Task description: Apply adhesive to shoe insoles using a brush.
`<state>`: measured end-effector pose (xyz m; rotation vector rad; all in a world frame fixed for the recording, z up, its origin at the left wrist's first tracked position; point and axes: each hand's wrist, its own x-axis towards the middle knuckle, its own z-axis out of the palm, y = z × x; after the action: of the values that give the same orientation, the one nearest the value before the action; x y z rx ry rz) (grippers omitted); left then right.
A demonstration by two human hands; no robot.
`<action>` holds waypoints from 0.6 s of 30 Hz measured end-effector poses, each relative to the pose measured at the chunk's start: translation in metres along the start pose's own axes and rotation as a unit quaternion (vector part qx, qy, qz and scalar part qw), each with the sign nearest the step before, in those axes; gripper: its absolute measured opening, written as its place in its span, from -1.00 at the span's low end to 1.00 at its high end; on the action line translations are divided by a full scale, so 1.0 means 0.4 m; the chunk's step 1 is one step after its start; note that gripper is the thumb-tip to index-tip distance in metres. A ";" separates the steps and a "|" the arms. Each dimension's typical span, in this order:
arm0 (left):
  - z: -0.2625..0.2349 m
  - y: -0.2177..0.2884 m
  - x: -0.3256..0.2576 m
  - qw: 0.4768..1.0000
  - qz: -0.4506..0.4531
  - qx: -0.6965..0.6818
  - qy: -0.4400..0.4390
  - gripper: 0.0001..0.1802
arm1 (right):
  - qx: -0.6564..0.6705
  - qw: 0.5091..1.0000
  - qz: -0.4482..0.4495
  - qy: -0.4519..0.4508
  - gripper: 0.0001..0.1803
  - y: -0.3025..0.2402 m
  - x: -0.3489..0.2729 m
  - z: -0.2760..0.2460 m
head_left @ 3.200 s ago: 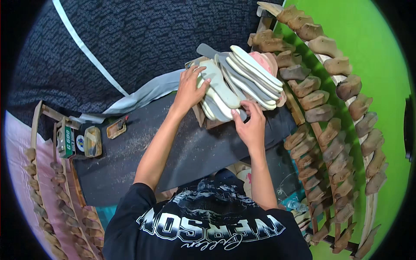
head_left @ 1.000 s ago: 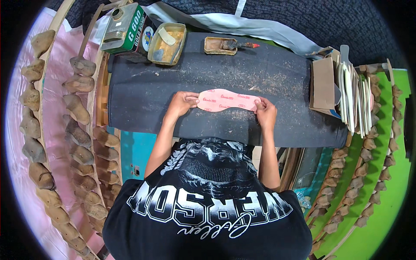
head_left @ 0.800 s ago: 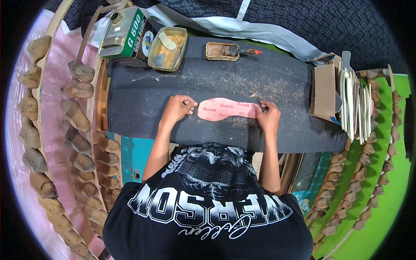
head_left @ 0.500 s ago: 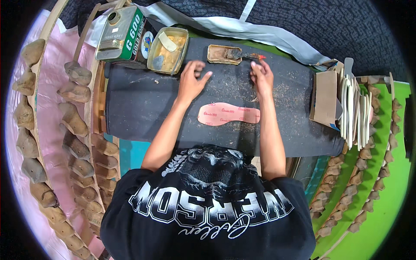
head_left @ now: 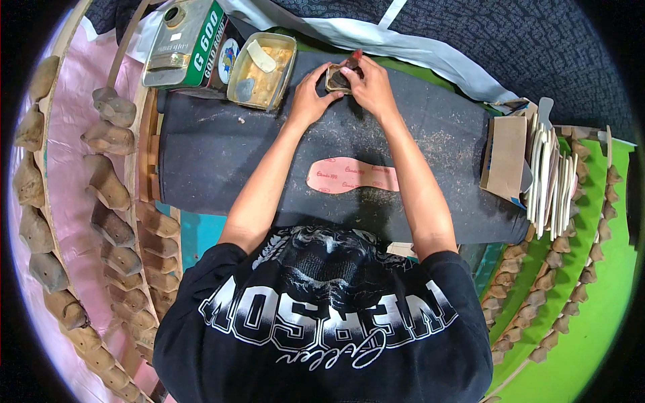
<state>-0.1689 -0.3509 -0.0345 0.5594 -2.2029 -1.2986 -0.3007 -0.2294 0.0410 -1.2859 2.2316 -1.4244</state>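
At the far side of the dark work table, my left hand grips the left side of a small shallow tray. My right hand is closed round a dark-bristled brush, whose red handle tip sticks up past the fingers. The brush's bristles lie in the tray, partly hidden behind my fingers. Nearer to me, a pink insole-shaped piece with red print rests flat on the table, its right end covered by my right forearm.
Left of my hands stand a metal can and a stained plastic tub with a pale scraper in it. At right, a cardboard box holds upright pale sheets. Racks of wooden shoe lasts line both sides. Crumbs dot the table.
Both hands have moved farther out and closer together. My left hand has taken hold of the tray and my right hand the brush. The tray now looks turned, with the brush handle upright.
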 end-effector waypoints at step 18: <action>-0.003 0.000 0.002 1.000 -0.022 0.000 -0.006 -0.09 | -0.057 0.998 0.016 0.025 -0.84 0.004 0.006 -0.044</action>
<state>-0.1689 -0.3523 -0.0339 0.6066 -2.2121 -1.3268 -0.3131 -0.2198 0.0493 -1.2561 2.3876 -1.3499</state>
